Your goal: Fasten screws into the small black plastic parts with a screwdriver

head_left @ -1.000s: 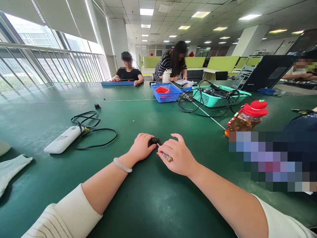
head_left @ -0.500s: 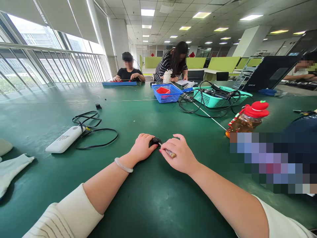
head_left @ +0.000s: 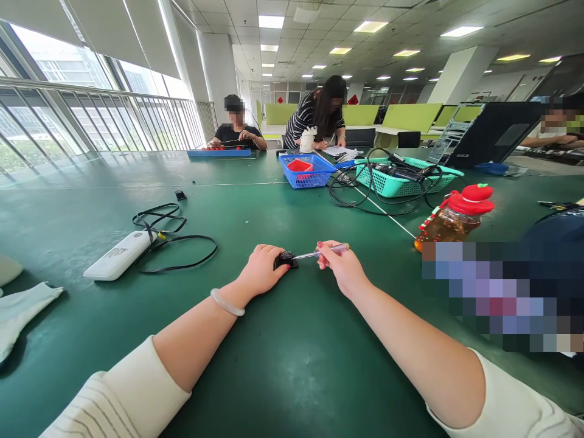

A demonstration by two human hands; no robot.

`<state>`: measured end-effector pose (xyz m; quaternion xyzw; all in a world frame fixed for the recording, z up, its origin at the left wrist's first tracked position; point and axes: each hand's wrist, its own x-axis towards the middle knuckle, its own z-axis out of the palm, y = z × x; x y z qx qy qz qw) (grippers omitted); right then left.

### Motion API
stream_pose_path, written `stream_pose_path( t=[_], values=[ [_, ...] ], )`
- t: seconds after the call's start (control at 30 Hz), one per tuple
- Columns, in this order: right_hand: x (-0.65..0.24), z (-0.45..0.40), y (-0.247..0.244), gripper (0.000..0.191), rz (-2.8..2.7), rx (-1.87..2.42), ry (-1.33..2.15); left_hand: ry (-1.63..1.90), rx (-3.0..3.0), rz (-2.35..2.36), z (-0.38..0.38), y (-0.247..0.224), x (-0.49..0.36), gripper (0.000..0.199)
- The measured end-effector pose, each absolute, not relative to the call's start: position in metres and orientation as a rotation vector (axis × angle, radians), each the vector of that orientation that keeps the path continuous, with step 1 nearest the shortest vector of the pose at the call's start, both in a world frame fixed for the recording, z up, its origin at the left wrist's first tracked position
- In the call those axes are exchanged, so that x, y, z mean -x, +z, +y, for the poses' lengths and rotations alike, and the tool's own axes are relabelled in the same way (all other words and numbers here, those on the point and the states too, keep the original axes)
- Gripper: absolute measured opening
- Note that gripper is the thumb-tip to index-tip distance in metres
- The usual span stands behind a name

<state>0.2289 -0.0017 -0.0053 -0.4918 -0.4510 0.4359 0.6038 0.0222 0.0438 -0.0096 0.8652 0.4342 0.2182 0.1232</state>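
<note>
On the green table, my left hand grips a small black object from its left side, thumb in front and fingers behind. My right hand pinches a thin screwdriver with a clear handle. The screwdriver lies nearly level, its handle end pointing right, and its metal tip reaches the right side of the black object. Whether the tip sits in a screw is too small to tell.
A white power bank with a black cable lies at the left. Farther back are a blue basket, a green basket of cables and a red-lidded bottle. Other people are across the table.
My right hand has shifted right and changed its hold on the screwdriver, which has swung from pointing down-right to nearly level. My left hand holds the black object in about the same place.
</note>
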Motion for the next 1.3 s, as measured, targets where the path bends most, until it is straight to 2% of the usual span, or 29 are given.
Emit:
stream_pose_path(
  t=[0.47,1.3],
  values=[
    [-0.2305,0.0009,-0.0103,0.051,-0.888,1.123,1.031,0.627,-2.530,1.245,0.0426,-0.0086,-0.0219,0.032],
    [-0.2317,-0.0009,-0.0089,0.050,-0.974,1.116,0.988,0.615,-2.539,1.255,0.0437,-0.0101,-0.0213,0.034]
  ],
)
